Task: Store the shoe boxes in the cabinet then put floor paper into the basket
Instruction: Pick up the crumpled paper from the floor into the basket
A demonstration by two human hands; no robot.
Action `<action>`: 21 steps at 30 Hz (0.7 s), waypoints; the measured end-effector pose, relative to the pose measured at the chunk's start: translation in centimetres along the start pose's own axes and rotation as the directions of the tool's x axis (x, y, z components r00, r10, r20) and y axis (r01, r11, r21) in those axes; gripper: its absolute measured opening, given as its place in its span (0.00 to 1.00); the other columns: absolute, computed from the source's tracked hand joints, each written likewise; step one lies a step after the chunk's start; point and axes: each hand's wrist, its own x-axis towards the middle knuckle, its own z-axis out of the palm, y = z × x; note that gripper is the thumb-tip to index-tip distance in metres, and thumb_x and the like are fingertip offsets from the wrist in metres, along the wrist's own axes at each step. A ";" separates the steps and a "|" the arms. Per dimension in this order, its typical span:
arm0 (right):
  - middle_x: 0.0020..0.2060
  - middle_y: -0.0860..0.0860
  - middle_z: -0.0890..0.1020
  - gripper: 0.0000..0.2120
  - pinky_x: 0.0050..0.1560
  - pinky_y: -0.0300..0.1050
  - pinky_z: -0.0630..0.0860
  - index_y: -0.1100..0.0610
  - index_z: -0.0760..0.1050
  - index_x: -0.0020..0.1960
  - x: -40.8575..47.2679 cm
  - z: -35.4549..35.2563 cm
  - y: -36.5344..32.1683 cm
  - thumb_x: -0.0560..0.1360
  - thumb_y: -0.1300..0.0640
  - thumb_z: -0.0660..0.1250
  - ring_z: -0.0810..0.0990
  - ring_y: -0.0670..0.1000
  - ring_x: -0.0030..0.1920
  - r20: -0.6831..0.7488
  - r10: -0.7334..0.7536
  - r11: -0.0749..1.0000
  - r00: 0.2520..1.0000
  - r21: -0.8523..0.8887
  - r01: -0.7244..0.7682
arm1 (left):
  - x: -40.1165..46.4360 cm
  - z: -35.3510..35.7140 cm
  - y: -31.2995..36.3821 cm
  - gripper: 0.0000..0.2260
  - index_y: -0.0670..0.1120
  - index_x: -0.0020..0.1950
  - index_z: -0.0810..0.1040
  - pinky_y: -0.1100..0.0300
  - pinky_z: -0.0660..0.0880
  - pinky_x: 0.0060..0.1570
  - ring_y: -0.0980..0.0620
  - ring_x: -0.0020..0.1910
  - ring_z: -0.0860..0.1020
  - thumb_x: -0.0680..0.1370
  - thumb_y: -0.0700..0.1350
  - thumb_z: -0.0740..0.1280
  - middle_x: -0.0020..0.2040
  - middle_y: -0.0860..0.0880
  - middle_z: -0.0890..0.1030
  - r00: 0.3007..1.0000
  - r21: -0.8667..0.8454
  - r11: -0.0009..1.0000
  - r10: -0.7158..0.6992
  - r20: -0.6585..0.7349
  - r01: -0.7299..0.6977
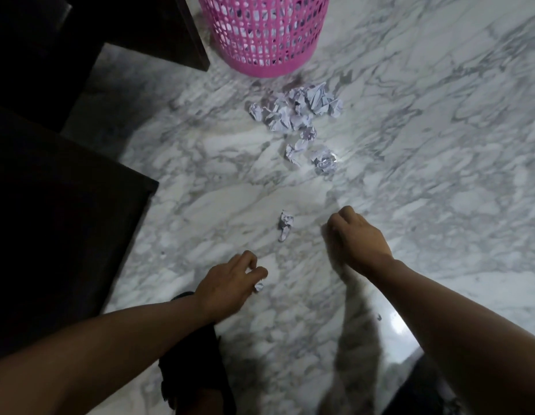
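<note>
A pink lattice basket (264,34) stands on the marble floor at the top, with white paper showing through its holes. Several crumpled paper balls (296,110) lie in a heap just in front of it, and two more (323,163) lie a little nearer. A single crumpled paper (285,226) lies between my hands. My left hand (230,283) reaches low over the floor, its curled fingers pinching a small paper scrap (258,287). My right hand (356,235) hovers right of the single paper, fingers curled into a fist; nothing shows inside it.
Dark wooden cabinet blocks (59,205) fill the left side, with another dark furniture edge (158,28) beside the basket. My dark-clad legs and feet (197,369) are at the bottom. A tiny scrap (379,317) lies near my right forearm. White marble floor spreads to the right.
</note>
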 end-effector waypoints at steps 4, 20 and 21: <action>0.46 0.51 0.75 0.06 0.36 0.47 0.68 0.54 0.72 0.49 1.5 -1.2 -1.3 0.80 0.52 0.63 0.78 0.60 0.39 -0.011 0.086 0.991 0.996 0.107 -0.084 | 1.2 -1.6 -0.7 0.05 0.55 0.51 0.73 0.58 0.69 0.30 0.52 0.44 0.77 0.77 0.52 0.63 0.54 0.55 0.72 0.998 -0.039 0.999 0.035 0.056 -0.033; 0.49 0.54 0.82 0.24 0.40 0.52 0.79 0.52 0.65 0.65 4.9 0.1 -8.2 0.79 0.36 0.63 0.83 0.60 0.43 0.095 -0.041 0.999 0.995 -0.011 0.043 | -1.4 -1.9 -2.8 0.20 0.47 0.53 0.71 0.51 0.75 0.33 0.45 0.44 0.75 0.70 0.60 0.67 0.52 0.46 0.74 0.935 0.273 0.917 0.211 0.285 -0.290; 0.49 0.54 0.81 0.19 0.41 0.54 0.80 0.52 0.66 0.63 4.8 0.5 -8.1 0.82 0.40 0.61 0.83 0.60 0.42 0.090 -0.051 0.999 0.995 -0.001 0.051 | -1.2 -1.7 -3.0 0.18 0.47 0.53 0.71 0.52 0.74 0.31 0.45 0.43 0.75 0.70 0.56 0.67 0.51 0.46 0.74 0.931 0.283 0.908 0.226 0.288 -0.308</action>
